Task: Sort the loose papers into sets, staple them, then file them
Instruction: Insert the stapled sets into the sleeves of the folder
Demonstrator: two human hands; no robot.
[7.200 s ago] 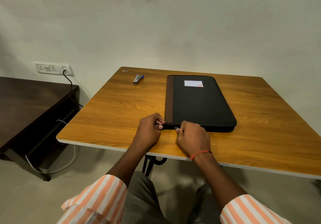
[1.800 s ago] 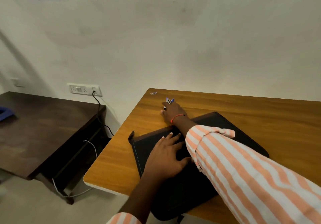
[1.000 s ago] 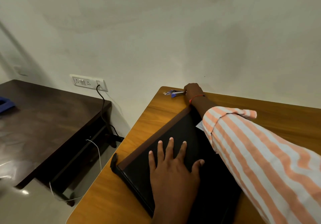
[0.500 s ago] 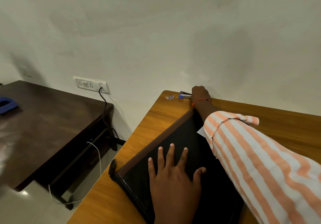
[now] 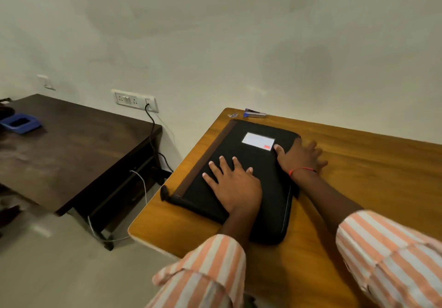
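A black zippered file folder [image 5: 248, 164] with a brown spine strip and a white label lies shut on the wooden table [image 5: 370, 164], near its left edge. My left hand [image 5: 233, 183] lies flat on the folder's cover with fingers spread. My right hand [image 5: 300, 157] rests at the folder's right edge, thumb on the cover near the label, fingers spread on the table. A small blue and silver stapler [image 5: 254, 114] lies at the table's far left corner, beyond the folder. No loose papers are in sight.
A tiny scrap [image 5: 232, 115] lies by the stapler. A dark wooden side table [image 5: 71, 149] stands to the left with a blue tray [image 5: 20, 123] on it. A wall socket [image 5: 135, 100] with a black cable sits between the two tables. The wall is close behind.
My right hand has left the stapler at the far corner and come back to the folder's right edge. The left hand has stayed flat on the cover. The view has shifted.
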